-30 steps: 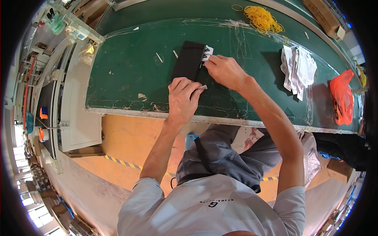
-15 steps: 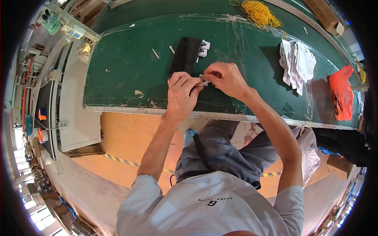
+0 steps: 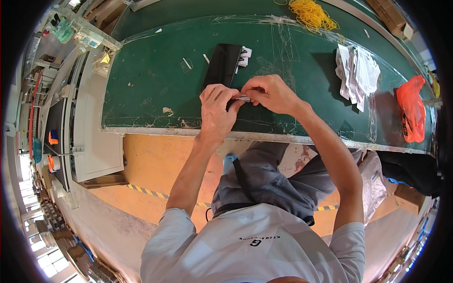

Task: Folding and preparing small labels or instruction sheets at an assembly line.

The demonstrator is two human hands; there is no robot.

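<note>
Both of my hands meet over the near part of the green table (image 3: 155, 85). My left hand (image 3: 216, 111) and my right hand (image 3: 269, 93) pinch the two ends of a small pale strip (image 3: 242, 98) between their fingertips. Just beyond them a flat black rectangular piece (image 3: 222, 63) lies on the table, its near end partly hidden by my left fingers. A few small white tags (image 3: 244, 55) sit at its far right corner.
A pile of yellow rubber bands (image 3: 311, 14) lies at the far edge. A stack of white sheets (image 3: 358, 70) and an orange plastic bag (image 3: 411, 113) are at the right. A grey cabinet (image 3: 94, 141) stands left of the table.
My hands have drawn back from the black piece toward the table's near edge and come together, now holding the small strip between them.
</note>
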